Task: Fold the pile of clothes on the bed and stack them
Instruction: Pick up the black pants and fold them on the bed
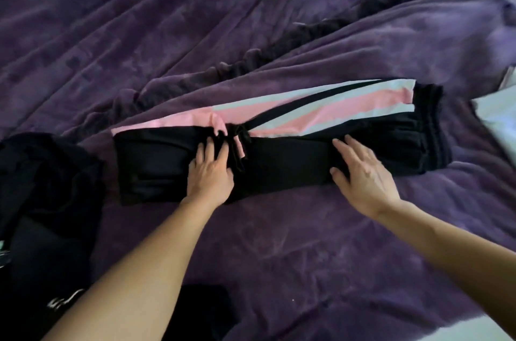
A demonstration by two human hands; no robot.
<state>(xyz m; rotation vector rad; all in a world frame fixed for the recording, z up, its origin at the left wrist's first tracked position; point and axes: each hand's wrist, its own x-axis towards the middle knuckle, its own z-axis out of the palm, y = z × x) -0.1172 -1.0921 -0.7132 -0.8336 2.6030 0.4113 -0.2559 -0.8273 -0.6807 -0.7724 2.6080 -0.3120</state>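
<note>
Clothing at far left: one heap of black garments (47,201), unfolded, on the purple bedspread (279,257). Just beside it, at centre, one pair of black track trousers (287,170) lies folded lengthwise, with pink and white stripes along the far edge and the gathered end to the right. Two hands are on it. Left hand (210,173) lies flat, fingers straight, tips at one black cord (237,145), gripping nothing. Right hand (363,175) lies flat, fingers spread, gripping nothing. One white item (499,114) at right edge, unidentified.
</note>
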